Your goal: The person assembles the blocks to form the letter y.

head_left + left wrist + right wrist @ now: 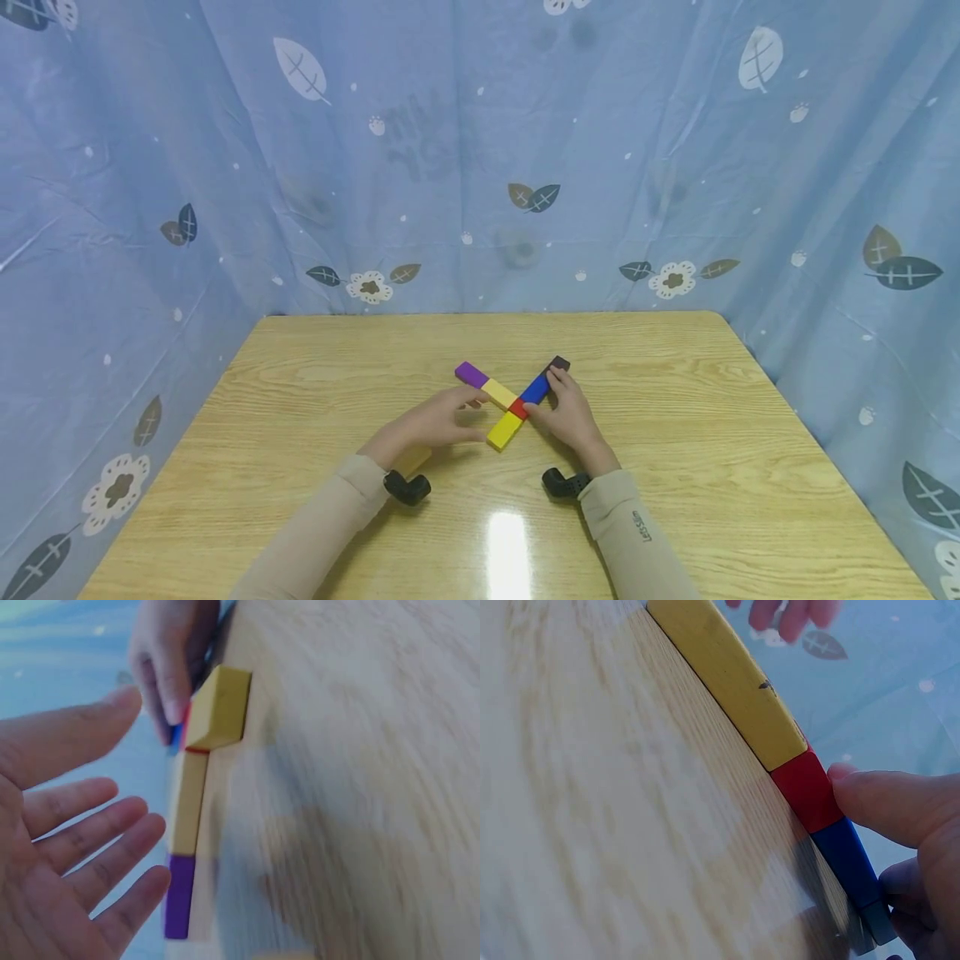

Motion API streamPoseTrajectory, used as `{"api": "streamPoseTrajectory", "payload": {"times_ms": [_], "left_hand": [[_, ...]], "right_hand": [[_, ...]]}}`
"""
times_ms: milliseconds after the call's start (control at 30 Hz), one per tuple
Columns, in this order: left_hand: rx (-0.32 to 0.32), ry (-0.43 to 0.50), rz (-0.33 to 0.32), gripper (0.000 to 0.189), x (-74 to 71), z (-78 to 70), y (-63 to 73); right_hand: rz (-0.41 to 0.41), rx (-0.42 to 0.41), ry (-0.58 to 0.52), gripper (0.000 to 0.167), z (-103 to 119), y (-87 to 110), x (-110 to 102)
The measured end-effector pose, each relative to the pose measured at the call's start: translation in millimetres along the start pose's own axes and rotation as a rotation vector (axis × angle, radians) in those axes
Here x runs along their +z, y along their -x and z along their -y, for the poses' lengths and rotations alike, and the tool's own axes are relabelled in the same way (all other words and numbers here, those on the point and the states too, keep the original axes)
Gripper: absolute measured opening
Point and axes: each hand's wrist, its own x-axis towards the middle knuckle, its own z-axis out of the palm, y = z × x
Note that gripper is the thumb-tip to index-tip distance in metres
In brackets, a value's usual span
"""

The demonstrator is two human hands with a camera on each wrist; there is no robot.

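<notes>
On the table, wooden blocks form a branching shape. One straight line runs from a yellow block (505, 432) through a small red block (807, 792) and a blue block (536, 390) to a dark block (559, 363). Branching left from the red block are a pale wood block (189, 804) and a purple block (471, 374). My right hand (572, 417) touches the line, thumb against the red block, fingertips by the blue and dark blocks. My left hand (441, 419) hovers left of the yellow block, fingers spread and holding nothing.
Another pale wood block (414, 460) lies under my left wrist, partly hidden by it. Each wrist wears a black camera (407, 487). A blue patterned curtain (480, 167) hangs behind and beside the wooden table (712, 433).
</notes>
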Motion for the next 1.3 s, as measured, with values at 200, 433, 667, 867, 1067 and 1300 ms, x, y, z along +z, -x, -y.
{"api": "streamPoseTrajectory", "payload": {"times_ms": [200, 433, 667, 867, 1067, 1300], "left_hand": [[-0.002, 0.122, -0.010, 0.058, -7.8, 8.5, 21.7], [-0.010, 0.215, -0.014, 0.054, -9.3, 25.5, 47.3], [0.005, 0.228, -0.032, 0.047, -5.3, 38.7, 74.0], [0.033, 0.312, -0.052, 0.044, 0.9, 46.7, 90.5], [0.054, 0.410, -0.030, 0.051, 0.0, 53.7, 97.7], [0.015, 0.306, -0.037, 0.057, -5.3, 57.3, 104.7]], "right_hand": [[0.005, 0.004, -0.015, 0.079, 1, 1.2, -1], [0.004, 0.002, -0.020, 0.080, -1, -0.6, -1], [-0.002, 0.001, -0.029, 0.080, -1, -0.1, -1], [-0.005, -0.007, -0.031, 0.079, -1, -0.3, 0], [-0.025, -0.025, -0.029, 0.079, -3, 0.2, 0], [-0.034, -0.032, -0.020, 0.079, -3, 1.5, 0]]}}
